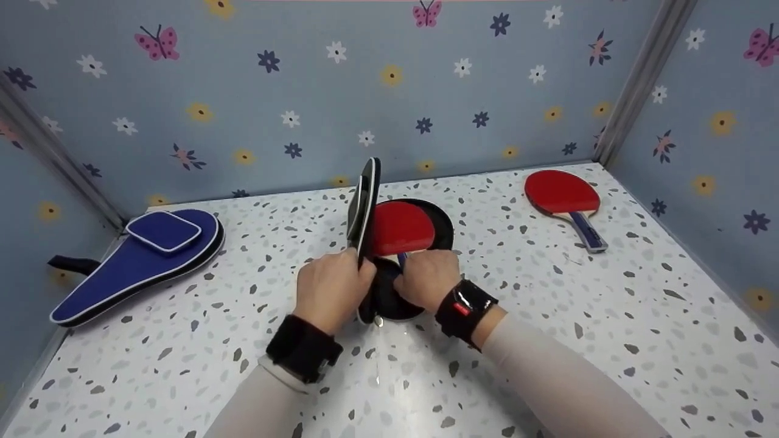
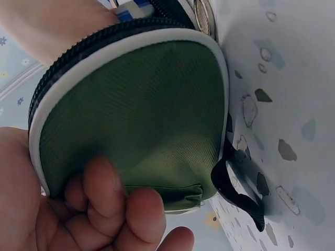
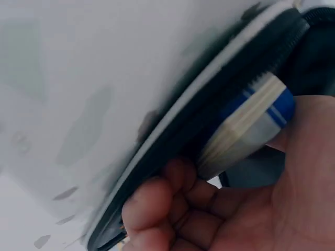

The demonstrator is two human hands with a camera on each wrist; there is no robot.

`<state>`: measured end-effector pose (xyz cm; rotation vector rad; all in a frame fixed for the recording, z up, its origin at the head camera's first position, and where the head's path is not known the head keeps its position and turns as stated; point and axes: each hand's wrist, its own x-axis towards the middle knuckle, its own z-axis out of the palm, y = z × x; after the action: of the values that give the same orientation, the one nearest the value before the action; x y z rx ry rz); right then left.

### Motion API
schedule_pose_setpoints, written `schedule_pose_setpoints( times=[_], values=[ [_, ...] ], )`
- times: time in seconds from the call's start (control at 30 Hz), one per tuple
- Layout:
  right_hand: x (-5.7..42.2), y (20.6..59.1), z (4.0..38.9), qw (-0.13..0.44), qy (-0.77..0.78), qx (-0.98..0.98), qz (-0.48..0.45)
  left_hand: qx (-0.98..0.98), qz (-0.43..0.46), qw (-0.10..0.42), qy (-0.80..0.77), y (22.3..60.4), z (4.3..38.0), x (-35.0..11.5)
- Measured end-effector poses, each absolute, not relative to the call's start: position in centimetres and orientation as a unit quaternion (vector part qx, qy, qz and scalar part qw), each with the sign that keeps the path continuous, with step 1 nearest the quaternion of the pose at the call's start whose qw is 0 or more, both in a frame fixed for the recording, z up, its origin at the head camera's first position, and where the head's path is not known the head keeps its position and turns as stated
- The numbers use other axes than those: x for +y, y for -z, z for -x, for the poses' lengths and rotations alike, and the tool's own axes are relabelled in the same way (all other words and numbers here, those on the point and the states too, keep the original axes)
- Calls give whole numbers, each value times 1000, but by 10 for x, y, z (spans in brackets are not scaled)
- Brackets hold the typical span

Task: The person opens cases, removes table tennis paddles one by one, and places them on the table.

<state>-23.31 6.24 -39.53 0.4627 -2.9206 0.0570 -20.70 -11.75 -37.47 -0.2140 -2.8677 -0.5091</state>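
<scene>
A dark green, white-edged paddle case [image 2: 131,115] stands unzipped, its cover raised upright and its black-lined half [image 1: 443,222] flat on the table. My left hand [image 1: 331,286] grips the raised cover by its edge. Inside the case lies a red table tennis paddle [image 1: 401,228]. My right hand [image 1: 431,278] holds that paddle by its blue-and-white handle [image 3: 251,125], low over the case, with the fingers [image 3: 152,204] curled beside the zipped rim. In the head view the hand hides most of the handle.
On the left lies a blue paddle case [image 1: 140,261] with a black handle [image 1: 74,264] sticking out from behind it. A second red paddle [image 1: 561,193] rests at the back right. Patterned panels [image 1: 389,91] border the speckled table [image 1: 548,340] at the back and sides.
</scene>
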Motion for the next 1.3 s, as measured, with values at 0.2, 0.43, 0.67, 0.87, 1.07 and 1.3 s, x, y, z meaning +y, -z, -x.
schedule_pose_setpoints(
  times=[0.2,0.43,0.67,0.87,1.07,1.3],
  values=[
    [82,420,251,129,-68,-973,-178,-975,79,115,174,375,206,-115],
    [87,405,233,156,-48,-971,-174,-973,90,126,171,377,206,-114],
    [95,404,224,183,-35,-968,-170,-972,94,130,171,377,207,-114],
    [107,407,231,160,-28,-969,-185,-972,92,127,174,378,206,-114],
    [120,404,233,142,-39,-969,-198,-972,93,124,174,378,206,-114],
    [144,395,228,177,-51,-959,-215,-971,96,134,173,378,205,-115]
  ],
)
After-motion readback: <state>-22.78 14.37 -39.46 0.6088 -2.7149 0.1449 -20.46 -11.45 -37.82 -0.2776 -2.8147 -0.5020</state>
